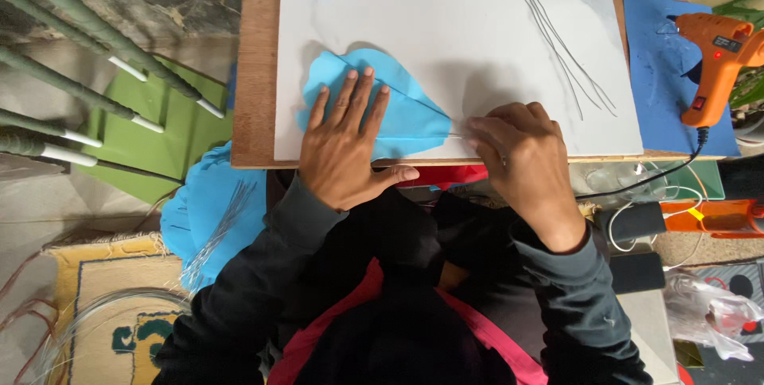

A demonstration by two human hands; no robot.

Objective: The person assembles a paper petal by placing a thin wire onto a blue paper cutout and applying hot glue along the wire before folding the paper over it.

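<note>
- Left hand (344,146) lies flat, fingers spread, pressing the blue petal (414,118) onto the white board (446,27).
- Right hand (521,154) is curled nearly shut, fingertips pinching a thin wire (457,136) at the petal's pointed right end.
- Judging by this, the wire is being set along the petal; next calls for steady pressure and a straight wire.
- Spare wires (569,54) lie farther right, then the orange glue gun (716,62) on a blue mat (660,82).

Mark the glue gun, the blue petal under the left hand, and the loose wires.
glue gun (714,54): head view, orange body.
blue petal (414,118): head view, right half.
loose wires (567,54): head view, middle of the bundle.
</note>
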